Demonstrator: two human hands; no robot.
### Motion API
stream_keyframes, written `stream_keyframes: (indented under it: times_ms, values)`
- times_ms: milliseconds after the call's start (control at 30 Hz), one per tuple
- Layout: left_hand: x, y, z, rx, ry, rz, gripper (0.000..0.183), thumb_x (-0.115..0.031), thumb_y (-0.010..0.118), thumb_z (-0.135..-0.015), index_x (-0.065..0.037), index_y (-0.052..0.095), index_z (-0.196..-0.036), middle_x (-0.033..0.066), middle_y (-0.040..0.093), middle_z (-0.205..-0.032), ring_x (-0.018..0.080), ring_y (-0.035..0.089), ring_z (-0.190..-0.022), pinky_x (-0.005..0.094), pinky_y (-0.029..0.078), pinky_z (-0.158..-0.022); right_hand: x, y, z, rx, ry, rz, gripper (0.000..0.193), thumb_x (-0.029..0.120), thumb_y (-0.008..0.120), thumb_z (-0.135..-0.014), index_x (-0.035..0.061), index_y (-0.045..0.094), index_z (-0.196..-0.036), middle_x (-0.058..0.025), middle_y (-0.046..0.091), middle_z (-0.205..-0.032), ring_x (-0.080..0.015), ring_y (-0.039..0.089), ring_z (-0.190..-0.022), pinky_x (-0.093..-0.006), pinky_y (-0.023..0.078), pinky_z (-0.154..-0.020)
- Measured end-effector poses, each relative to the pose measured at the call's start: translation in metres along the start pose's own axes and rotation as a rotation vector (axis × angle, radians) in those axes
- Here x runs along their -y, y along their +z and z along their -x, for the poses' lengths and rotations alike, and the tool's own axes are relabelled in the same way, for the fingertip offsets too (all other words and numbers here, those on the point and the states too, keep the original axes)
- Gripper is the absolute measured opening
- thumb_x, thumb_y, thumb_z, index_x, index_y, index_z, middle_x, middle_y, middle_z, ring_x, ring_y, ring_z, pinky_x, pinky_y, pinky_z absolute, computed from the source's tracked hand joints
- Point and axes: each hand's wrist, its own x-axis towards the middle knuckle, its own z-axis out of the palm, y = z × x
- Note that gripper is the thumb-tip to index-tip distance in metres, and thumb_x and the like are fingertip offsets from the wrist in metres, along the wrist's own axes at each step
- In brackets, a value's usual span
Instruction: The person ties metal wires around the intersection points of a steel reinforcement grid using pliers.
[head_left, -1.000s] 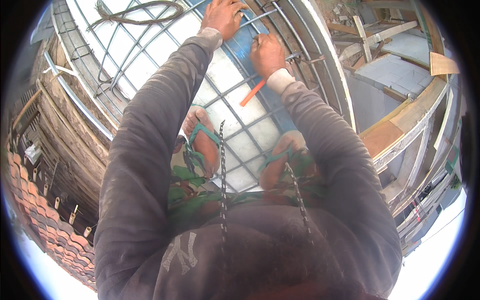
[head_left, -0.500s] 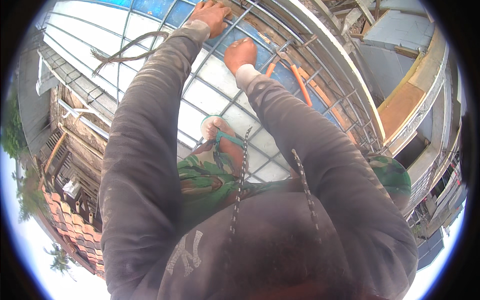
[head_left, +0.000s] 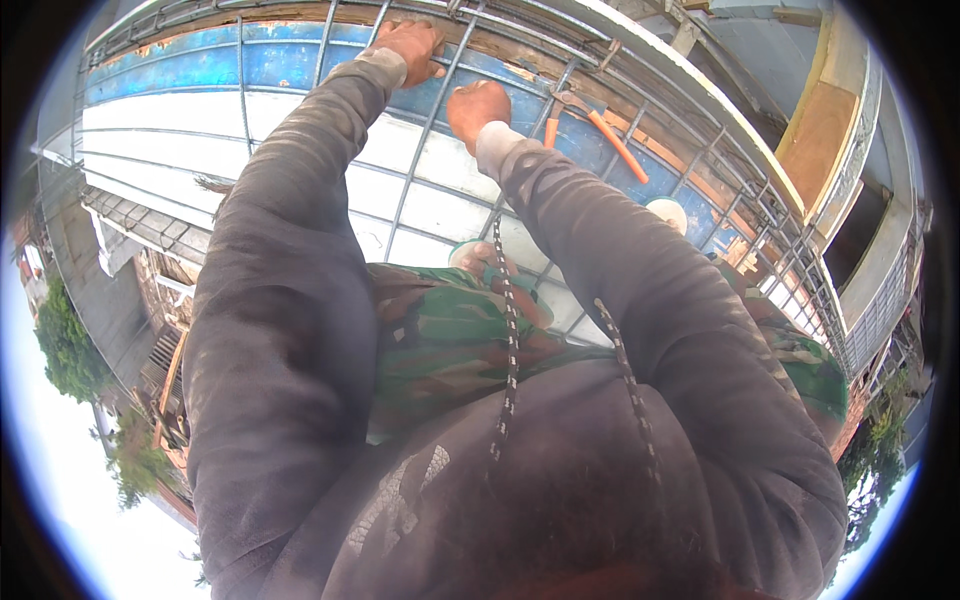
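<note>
Both hands are over a steel rebar mesh (head_left: 412, 178) that lies above white and blue boards. My left hand (head_left: 408, 50) rests on the bars near the far edge, thumb apart from its partly bent fingers. Closer to me and to the right, my right hand (head_left: 480, 112) is closed in a fist just above the mesh. Whatever is inside that fist, if anything, is hidden. Right of it, pincers with orange handles (head_left: 620, 146) lie on the mesh, jaws toward the far side. Dark wire ends (head_left: 213, 184) poke out beside my left sleeve.
A blue board (head_left: 270, 65) and a white board (head_left: 170, 130) lie under the bars. Beyond the mesh runs a pale curved edge (head_left: 690, 85), with timber formwork (head_left: 815, 140) at right. My sandalled foot (head_left: 470, 255) is on the white surface. Trees and structures stand lower left.
The view has tilted and shifted. My left sleeve now covers most of the wire bundle. Both hands stay near the same part of the mesh, the right one still closed.
</note>
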Motion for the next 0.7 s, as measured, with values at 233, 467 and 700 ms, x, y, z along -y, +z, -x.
stream_keyframes:
  times_ms: [233,467,700]
  values:
    - [0.006,0.007,-0.005,-0.049,0.011,0.038,0.039,-0.034,0.079,-0.087,-0.013,0.066,-0.117,0.0099,0.068,-0.122,0.0320,0.057,-0.126,0.0508,0.036,-0.105,0.014,0.003,-0.007,-0.136,-0.041,-0.098,0.020,0.018,0.069,-0.086,-0.0001,0.075,-0.093,-0.0251,0.074,-0.095,-0.0411,0.073,-0.095,-0.0452,0.057,-0.085]
    - [0.006,0.016,-0.003,-0.141,-0.017,0.071,0.036,-0.034,0.077,-0.087,-0.016,0.069,-0.116,0.0071,0.070,-0.120,0.0294,0.059,-0.123,0.0497,0.037,-0.104,0.015,0.004,0.001,-0.184,-0.088,-0.030,0.021,0.022,0.071,-0.090,0.0020,0.076,-0.095,-0.0238,0.075,-0.091,-0.0383,0.074,-0.091,-0.0427,0.057,-0.083]
    - [0.004,0.021,-0.006,-0.236,-0.224,0.420,0.027,-0.033,0.071,-0.091,-0.016,0.074,-0.112,0.0046,0.076,-0.104,0.0261,0.070,-0.103,0.0451,0.042,-0.101,0.010,0.007,-0.010,-0.159,-0.054,-0.056,0.024,0.022,0.070,-0.092,-0.0014,0.074,-0.097,-0.0209,0.076,-0.090,-0.0357,0.075,-0.088,-0.0425,0.057,-0.080]
